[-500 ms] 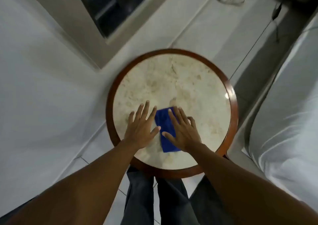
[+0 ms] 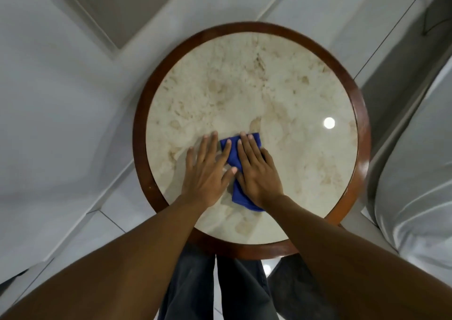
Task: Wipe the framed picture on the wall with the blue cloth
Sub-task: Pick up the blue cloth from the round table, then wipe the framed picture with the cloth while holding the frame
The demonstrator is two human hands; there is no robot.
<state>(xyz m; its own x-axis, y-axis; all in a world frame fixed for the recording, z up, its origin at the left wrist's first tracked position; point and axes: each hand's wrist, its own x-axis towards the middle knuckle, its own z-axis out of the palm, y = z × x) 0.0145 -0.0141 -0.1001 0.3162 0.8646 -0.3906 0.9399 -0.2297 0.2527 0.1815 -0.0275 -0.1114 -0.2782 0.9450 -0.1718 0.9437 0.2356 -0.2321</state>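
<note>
The blue cloth (image 2: 237, 193) lies folded on a round marble table (image 2: 244, 79), toward its near side. My right hand (image 2: 256, 172) rests flat on top of the cloth with its fingers stretched out, covering most of it. My left hand (image 2: 208, 172) lies flat beside it on the marble, fingers spread, with the forefinger and thumb touching the cloth's left edge. Neither hand grips the cloth. Only the grey lower corner of the framed picture (image 2: 102, 8) shows on the wall at the top left; its glass is out of view.
The table has a dark wooden rim (image 2: 140, 133) and stands against a white wall. White bedding (image 2: 415, 172) lies close on the right. A thin dark cable (image 2: 391, 26) runs down at the top right. My legs in dark trousers (image 2: 220, 290) stand at the table's near edge.
The view has tipped down and closer to the table, so the picture's dark glass has left the frame. My left hand has shifted right until its fingers touch the cloth.
</note>
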